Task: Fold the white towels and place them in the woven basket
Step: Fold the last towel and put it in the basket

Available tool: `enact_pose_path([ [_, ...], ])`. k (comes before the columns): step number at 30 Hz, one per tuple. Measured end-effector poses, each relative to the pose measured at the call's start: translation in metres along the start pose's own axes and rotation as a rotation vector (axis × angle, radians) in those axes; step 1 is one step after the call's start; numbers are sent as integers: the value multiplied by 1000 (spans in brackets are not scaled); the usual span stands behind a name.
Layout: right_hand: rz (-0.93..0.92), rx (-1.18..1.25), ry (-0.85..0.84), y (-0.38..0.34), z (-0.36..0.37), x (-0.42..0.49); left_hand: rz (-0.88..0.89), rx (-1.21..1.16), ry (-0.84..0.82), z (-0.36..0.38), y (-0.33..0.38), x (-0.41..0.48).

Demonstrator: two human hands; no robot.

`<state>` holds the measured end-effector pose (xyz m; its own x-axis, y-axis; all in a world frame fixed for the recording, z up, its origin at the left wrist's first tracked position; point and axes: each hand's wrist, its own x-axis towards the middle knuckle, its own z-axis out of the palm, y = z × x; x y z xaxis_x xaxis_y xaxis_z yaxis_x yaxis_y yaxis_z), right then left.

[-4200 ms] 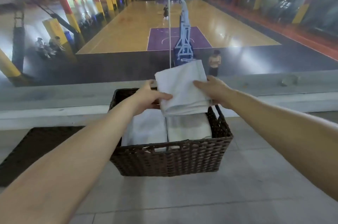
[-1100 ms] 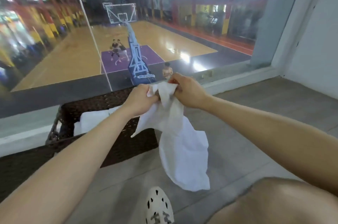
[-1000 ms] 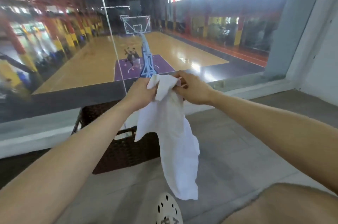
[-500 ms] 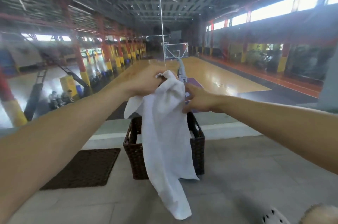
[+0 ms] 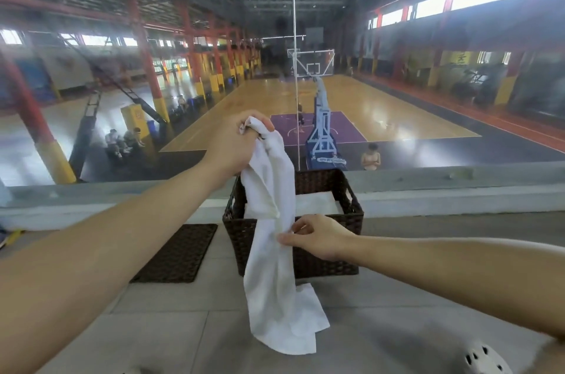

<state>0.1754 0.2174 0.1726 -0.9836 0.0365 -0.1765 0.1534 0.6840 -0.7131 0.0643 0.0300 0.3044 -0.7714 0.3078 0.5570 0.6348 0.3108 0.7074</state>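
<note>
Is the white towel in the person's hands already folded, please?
No, the white towel hangs long and unfolded from the left hand, while the right hand pinches its edge midway down.

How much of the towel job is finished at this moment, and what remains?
Done: folded white towels already lie in the woven basket. In hand: one unfolded towel hangs in front of the basket, the left hand gripping its top, the right hand pinching its edge halfway down. Left: fold this towel and put it in. No other loose towel shows.
</note>
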Motion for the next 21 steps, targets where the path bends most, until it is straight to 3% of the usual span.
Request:
enact_pose_path([
  [6,-5,-3,174,0,5,6,-151,-178,109,-9,1,-15],
  [9,-9,-30,402,-1,-23,7,-243,85,82,-37,-36,-6],
  [10,-40,-33,484,-1,-34,7,-264,305,-19,-50,-51,-8],
  [12,-136,-34,583,-5,-55,4,-327,738,-402,-67,-82,-18],
  [14,-231,-57,627,-15,-70,-2,-379,868,-762,-61,-92,-39],
  [15,-275,-99,640,-21,-74,-7,-384,769,-820,-51,-89,-48],
  [18,-378,-249,598,-33,-76,-20,-354,224,-713,0,-56,-71],
  [21,-424,-293,527,-34,-67,-23,-326,-39,-621,50,-22,-96],
])
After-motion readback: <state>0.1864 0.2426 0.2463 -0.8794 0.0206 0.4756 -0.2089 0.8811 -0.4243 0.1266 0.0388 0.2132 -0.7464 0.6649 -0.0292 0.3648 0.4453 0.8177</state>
